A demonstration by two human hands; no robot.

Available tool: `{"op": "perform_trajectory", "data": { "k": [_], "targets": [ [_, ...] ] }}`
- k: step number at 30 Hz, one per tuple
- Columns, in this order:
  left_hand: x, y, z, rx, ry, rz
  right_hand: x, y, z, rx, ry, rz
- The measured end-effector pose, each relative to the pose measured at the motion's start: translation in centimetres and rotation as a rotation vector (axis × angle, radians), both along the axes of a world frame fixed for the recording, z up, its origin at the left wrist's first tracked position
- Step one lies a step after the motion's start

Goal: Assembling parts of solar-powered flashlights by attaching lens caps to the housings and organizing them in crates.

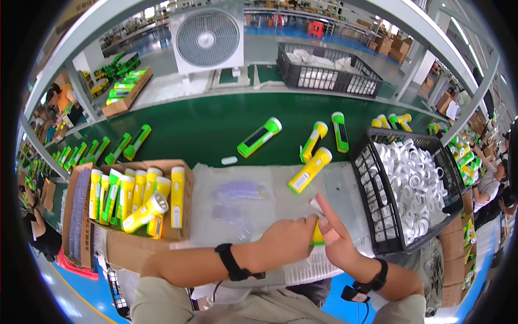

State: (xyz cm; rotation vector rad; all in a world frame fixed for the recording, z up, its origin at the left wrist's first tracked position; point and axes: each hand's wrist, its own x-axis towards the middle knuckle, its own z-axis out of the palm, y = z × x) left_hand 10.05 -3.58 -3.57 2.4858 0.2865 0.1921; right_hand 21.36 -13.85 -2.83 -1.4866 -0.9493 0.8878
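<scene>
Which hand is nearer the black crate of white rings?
Right. The right hand is to the left of the crate, with a gap between them; the left hand is farther off, on the far side of the right hand.

Printed characters point(86, 237) (dark) on carton flap point(86, 249)

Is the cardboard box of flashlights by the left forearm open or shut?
Open: nothing covers the cardboard box, and yellow-and-green flashlights show inside it.
</scene>
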Motion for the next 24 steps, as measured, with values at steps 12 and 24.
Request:
{"op": "perform_trajectory", "data": {
  "k": [12, 24],
  "targets": [
    [-1.1, -0.3, 3.6, -0.314, 0.266, -0.016, -0.3, -0.9, -0.7, 0.327, -0.214, 0.207],
    [-2.7, -1.6, -2.1, -0.857, -0.093, -0.593, -0.4, -1.3, 2.6, 0.800, -0.590, 0.617]
  ]
}}
